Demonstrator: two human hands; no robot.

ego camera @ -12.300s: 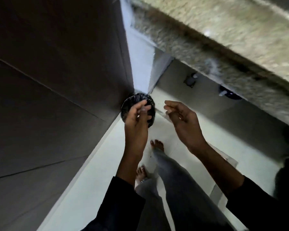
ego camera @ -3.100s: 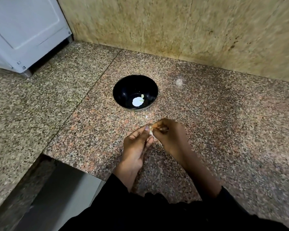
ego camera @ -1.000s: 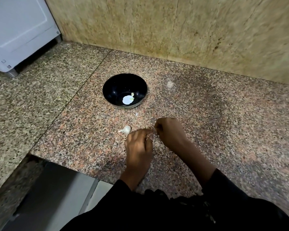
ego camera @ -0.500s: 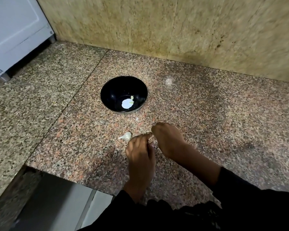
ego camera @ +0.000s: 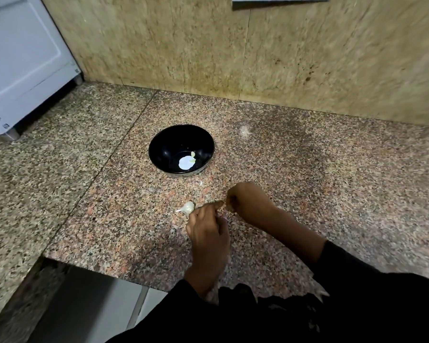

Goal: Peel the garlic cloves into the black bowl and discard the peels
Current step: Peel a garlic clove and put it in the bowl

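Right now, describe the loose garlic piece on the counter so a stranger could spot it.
Start at the black bowl on the speckled granite counter. Come toward the person: the garlic piece lies by the left hand. It is pale white with a thin pointed tail.

bowl (ego camera: 181, 151): on the bench (ego camera: 307, 169), behind both hands
garlic (ego camera: 187, 207): on the bench, just left of the left hand (ego camera: 208, 233)
right hand (ego camera: 248, 203): right of the left hand

Whatever the curled hands (ego camera: 223, 209) pinch seems hidden.
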